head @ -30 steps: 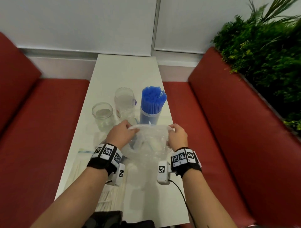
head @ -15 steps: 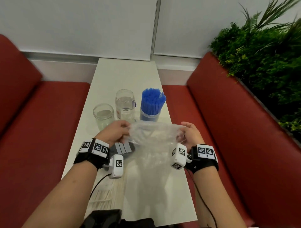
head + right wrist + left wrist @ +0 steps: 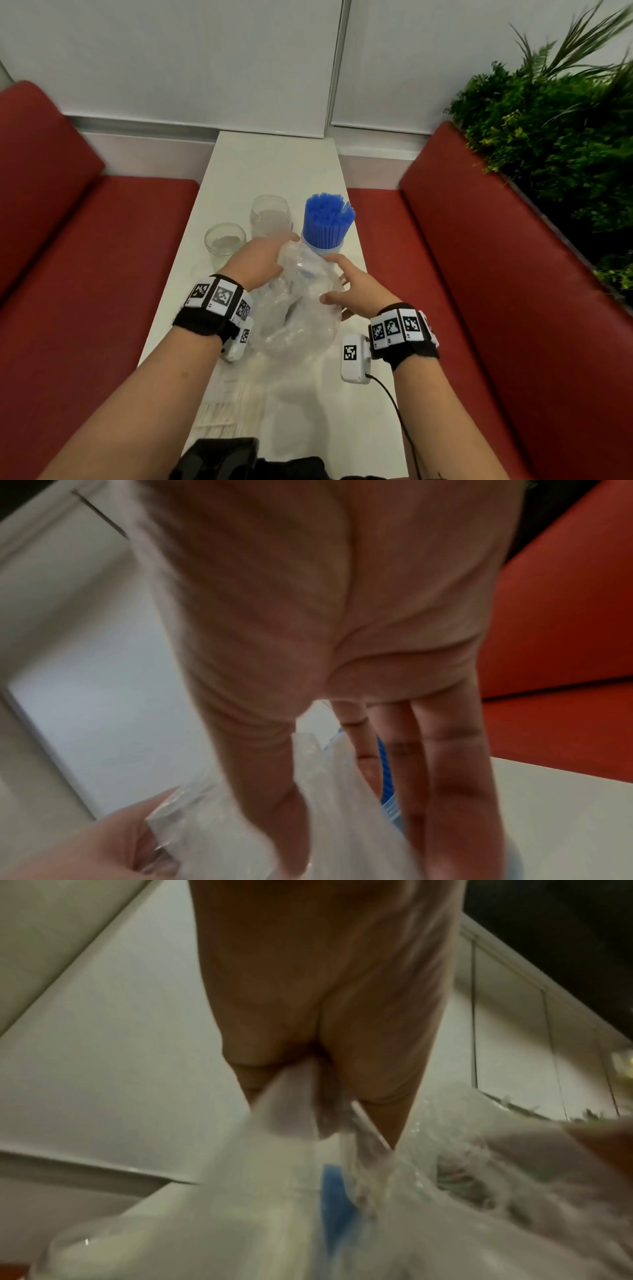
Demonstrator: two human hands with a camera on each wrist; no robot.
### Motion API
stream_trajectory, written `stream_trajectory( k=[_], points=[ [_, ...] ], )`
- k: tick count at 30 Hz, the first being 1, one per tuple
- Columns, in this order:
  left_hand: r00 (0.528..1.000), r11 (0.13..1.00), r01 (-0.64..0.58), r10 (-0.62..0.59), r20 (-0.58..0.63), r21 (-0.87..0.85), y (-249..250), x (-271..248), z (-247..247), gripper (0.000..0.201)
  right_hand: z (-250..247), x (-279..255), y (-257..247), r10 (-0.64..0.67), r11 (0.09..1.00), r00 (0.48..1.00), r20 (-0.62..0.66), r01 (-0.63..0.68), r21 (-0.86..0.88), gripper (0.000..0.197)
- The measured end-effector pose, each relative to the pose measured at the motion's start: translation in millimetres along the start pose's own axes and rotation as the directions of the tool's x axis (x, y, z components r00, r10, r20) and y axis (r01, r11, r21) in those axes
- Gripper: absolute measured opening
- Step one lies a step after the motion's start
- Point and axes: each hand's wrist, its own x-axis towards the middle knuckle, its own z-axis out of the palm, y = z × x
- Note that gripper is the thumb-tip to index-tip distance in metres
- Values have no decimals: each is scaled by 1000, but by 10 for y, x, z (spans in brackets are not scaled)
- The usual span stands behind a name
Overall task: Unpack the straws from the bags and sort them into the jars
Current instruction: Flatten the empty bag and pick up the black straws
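A crumpled, clear plastic bag (image 3: 298,318) hangs between my two hands above the white table (image 3: 274,164). My left hand (image 3: 270,260) grips the bag's upper left part; in the left wrist view the film (image 3: 274,1218) bunches out of my curled fingers (image 3: 325,1069). My right hand (image 3: 342,281) holds the right side, thumb in front and fingers behind, and in its wrist view the bag (image 3: 342,818) passes between them. Just beyond stand a jar full of blue straws (image 3: 329,219), a tall jar (image 3: 270,216) holding nothing and a short one (image 3: 224,241).
A flat bag of pale straws (image 3: 229,407) lies on the near left of the table, partly under my left arm. Red bench seats (image 3: 479,274) flank the table on both sides. Green plants (image 3: 548,137) rise behind the right bench. A dark object (image 3: 222,459) sits at the near edge.
Both hands have moved closer together, squeezing the spread bag into a bunched lump. The right hand swung in from the right edge toward the centre.
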Motion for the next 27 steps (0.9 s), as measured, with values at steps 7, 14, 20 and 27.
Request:
stream_trajectory(
  k=[7,14,20,27],
  points=[
    [946,749,322,-239,218,-579,-140,-95,-21,42,-163,196,92,213,943,831,-515,-36,332,8],
    [879,719,474,-348,327,-509,-194,-136,47,8,-319,220,89,303,891,775,-554,-25,452,16],
    [867,869,465,-485,-110,-168,-270,-54,-100,27,-438,144,-5,226,934,791,-569,-342,-104,13],
    [992,972,8,-37,-119,-234,213,-27,-388,47,-504,85,-450,205,943,883,-421,-294,-158,29]
  ],
)
